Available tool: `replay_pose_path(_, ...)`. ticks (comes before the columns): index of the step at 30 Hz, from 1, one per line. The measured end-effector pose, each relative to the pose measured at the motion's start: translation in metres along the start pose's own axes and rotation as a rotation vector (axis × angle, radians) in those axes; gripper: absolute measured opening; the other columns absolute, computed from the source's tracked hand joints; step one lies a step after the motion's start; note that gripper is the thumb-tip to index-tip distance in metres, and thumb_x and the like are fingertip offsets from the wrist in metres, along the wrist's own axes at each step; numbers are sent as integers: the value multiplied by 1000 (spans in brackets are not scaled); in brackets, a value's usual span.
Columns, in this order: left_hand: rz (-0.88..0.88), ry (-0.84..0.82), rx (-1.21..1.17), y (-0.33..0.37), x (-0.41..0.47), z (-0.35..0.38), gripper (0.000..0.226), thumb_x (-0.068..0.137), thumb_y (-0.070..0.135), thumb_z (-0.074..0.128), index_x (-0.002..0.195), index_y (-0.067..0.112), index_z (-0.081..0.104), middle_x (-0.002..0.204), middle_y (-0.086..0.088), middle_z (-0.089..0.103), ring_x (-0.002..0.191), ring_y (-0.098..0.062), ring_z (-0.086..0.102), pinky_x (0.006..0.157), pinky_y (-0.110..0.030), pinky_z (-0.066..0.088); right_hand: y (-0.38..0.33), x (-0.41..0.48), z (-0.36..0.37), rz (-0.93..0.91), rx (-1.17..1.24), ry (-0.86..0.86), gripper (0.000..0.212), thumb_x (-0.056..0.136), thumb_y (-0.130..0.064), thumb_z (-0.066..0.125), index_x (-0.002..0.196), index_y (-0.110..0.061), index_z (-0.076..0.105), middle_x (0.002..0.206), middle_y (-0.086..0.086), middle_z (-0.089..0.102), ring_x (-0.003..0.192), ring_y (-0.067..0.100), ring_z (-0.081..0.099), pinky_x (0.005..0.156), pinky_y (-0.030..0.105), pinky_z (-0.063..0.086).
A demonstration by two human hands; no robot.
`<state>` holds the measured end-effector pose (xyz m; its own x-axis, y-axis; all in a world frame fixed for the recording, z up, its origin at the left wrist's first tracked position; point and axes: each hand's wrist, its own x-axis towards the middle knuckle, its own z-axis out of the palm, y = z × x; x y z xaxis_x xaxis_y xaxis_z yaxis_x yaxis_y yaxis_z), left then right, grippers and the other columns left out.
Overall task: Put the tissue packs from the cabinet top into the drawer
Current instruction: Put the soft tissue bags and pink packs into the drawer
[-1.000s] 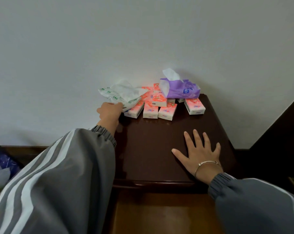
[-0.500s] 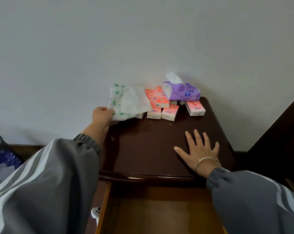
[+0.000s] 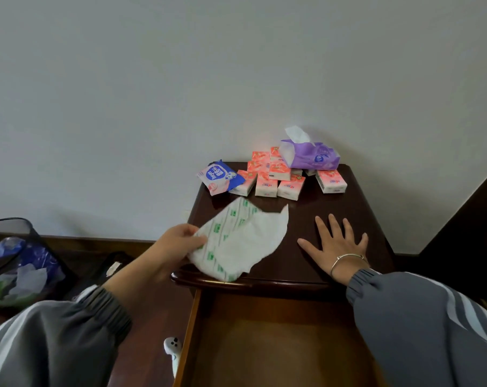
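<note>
A person's left hand (image 3: 181, 241) pinches the left edge of a limp white-and-green tissue pack (image 3: 238, 244), holding it over the front left corner of the dark cabinet top (image 3: 334, 203), just above the open drawer (image 3: 264, 347). The thumb lies on top of the wrapper, and the fingers beneath it are hidden. Whether the pack's lower corner brushes the cabinet's front lip is hard to tell from this angle. The step in hand looks to be the carry of this pack to the drawer. The next move calls for drawing it forward past the lip and lowering it inside before letting go. The left forearm reaches in from the lower left. The right hand (image 3: 337, 247) rests flat on the cabinet top, fingers spread, holding nothing. Against the wall wait the orange packs (image 3: 267, 181), a purple pack (image 3: 310, 157) and a blue-and-pink pack (image 3: 218, 177), none yet in the drawer.
</note>
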<state>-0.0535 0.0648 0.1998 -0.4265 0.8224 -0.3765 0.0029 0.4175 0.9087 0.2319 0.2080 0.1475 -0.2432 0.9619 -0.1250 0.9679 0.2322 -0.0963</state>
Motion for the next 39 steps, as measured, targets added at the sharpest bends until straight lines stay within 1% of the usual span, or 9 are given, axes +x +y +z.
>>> replay_pose_path(4, 16, 33, 525, 4, -3, -1, 14, 88, 18, 63, 101, 13, 60, 102, -3, 66, 94, -19, 63, 78, -30, 50, 0, 1, -1, 8, -4, -6, 83, 76, -82, 13, 147, -39, 2, 159, -6, -3, 146, 25, -6, 111, 60, 2)
replay_pose_path(6, 71, 88, 689, 13, -1, 1, 23, 87, 22, 64, 109, 14, 60, 110, -1, 64, 100, -18, 60, 84, -30, 47, -1, 2, -1, 10, -8, -5, 83, 76, -82, 13, 147, -39, 2, 159, -6, -3, 146, 25, -6, 111, 61, 2)
replay_pose_path(13, 338, 320, 853, 56, 53, 32, 47, 91, 37, 55, 134, 19, 48, 138, -9, 44, 123, -30, 45, 103, -43, 38, 0, 5, 3, 17, -24, 8, 83, 76, -82, 11, 147, -40, 1, 159, -7, -3, 146, 25, -5, 111, 60, 3)
replay_pose_path(16, 289, 342, 737, 69, 89, 44, 58, 92, 43, 52, 143, 20, 37, 143, -9, 36, 128, -33, 40, 106, -45, 35, 0, 6, 5, 21, -36, 6, 83, 76, -82, 11, 147, -41, -1, 159, -7, -5, 146, 25, -6, 111, 60, 3)
replay_pose_path(21, 42, 474, 274, 73, 141, 48, 69, 87, 42, 62, 139, 4, 35, 141, -18, 42, 128, -33, 45, 105, -40, 40, 0, 5, 8, 15, -41, 30, 82, 76, -81, 10, 146, -41, -2, 159, -7, -6, 146, 25, -6, 111, 60, 3)
replay_pose_path(28, -62, 550, 148, 62, 171, 44, 80, 69, 29, 83, 129, 2, 38, 132, -16, 50, 122, -31, 52, 98, -42, 48, 1, 7, 9, 8, -38, 28, 81, 78, -80, 11, 147, -40, -4, 159, -6, -8, 145, 25, -9, 111, 60, 0)
replay_pose_path(33, -82, 546, 37, 61, 177, 39, 60, 71, 15, 83, 120, 0, 51, 122, -16, 59, 111, -30, 59, 84, -38, 53, 2, 6, 10, 5, -36, 37, 81, 77, -80, 11, 147, -40, -3, 159, -7, -8, 145, 25, -10, 111, 59, 0)
replay_pose_path(36, -72, 541, -43, 58, 177, 30, 45, 80, 7, 74, 118, -3, 54, 119, -17, 61, 106, -30, 60, 74, -32, 45, 2, 6, 10, 4, -26, 39, 81, 78, -80, 12, 147, -40, -2, 159, -7, -7, 145, 24, -10, 111, 59, -1)
replay_pose_path(39, -68, 420, -222, 59, 172, 17, 35, 86, 0, 65, 119, -9, 56, 103, -17, 64, 81, -26, 61, 66, -31, 47, 3, 6, 10, 8, -29, 42, 81, 77, -81, 11, 147, -40, -1, 159, -7, -6, 145, 24, -9, 111, 59, 1)
